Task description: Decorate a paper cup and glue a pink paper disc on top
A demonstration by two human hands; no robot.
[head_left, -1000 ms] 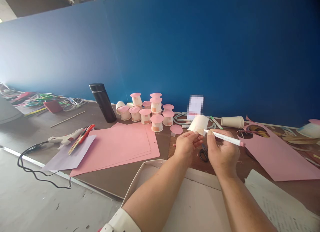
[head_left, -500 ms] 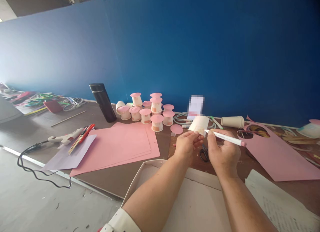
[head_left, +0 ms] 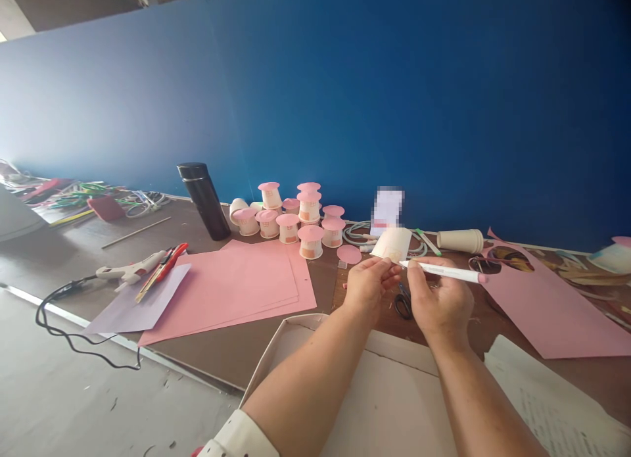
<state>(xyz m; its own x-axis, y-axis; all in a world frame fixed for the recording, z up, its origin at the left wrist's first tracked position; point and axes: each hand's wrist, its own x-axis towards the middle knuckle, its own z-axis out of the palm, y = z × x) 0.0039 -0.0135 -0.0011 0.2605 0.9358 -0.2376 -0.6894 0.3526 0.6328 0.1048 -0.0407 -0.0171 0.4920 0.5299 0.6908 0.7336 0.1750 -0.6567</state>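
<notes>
Paper cup (head_left: 393,245) and white marker (head_left: 446,271), held above the desk's (head_left: 59,260) middle, toward its far edge.

The cup is pinched at its lower rim by the left hand (head_left: 367,285), fingertips pressed together; the marker is gripped pen-fashion in the right hand (head_left: 438,299), its tip just beside the cup wall. The cup is judged light, thin-walled and easily crushed, best taken by the rim or base with slight pressure; the marker is judged stiff and smooth. Against the frame half a second back, the marker is laid flatter and the cup sits a touch higher. Scissors (head_left: 403,303) lie beneath the hands; pink-lidded cups (head_left: 296,217) are grouped by the far edge.
</notes>
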